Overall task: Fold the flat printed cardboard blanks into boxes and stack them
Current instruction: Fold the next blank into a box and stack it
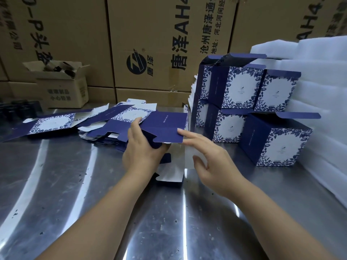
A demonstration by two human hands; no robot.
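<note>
bare forearms reach in from the lower edge over the scuffed, shiny steel worktop (56,203), and both meet on one navy and white cardboard blank with a blue leaf print (165,126), held just above the worktop near its middle. the blank is partly opened out: a navy panel faces up, and white inner flaps hang below it toward the person.

the left hand (142,149) grips the blank's left side, with its fingers curled round a navy flap. the right hand (212,156) has its fingers apart. the forefinger lies straight on the lower right corner of the navy panel, and the thumb sits in front of a white flap. whether it nips that flap i cannot tell.

done so far: six folded boxes in the same print (238,87) stand in two tiers to the right, with their top flaps standing open. a seventh may be hidden behind them. they sit beside a tall stack of white foam sheets (319,91).

left to do: a loose pile of flat printed blanks (105,132) lies just beyond the left hand and fans out to the left. its depth is hard to judge. i would put the job in its early to middle part, with this blank only begun: no wall stands square and no bottom is locked.

brown shipping cartons with black lettering (150,44) wall the back.
</note>
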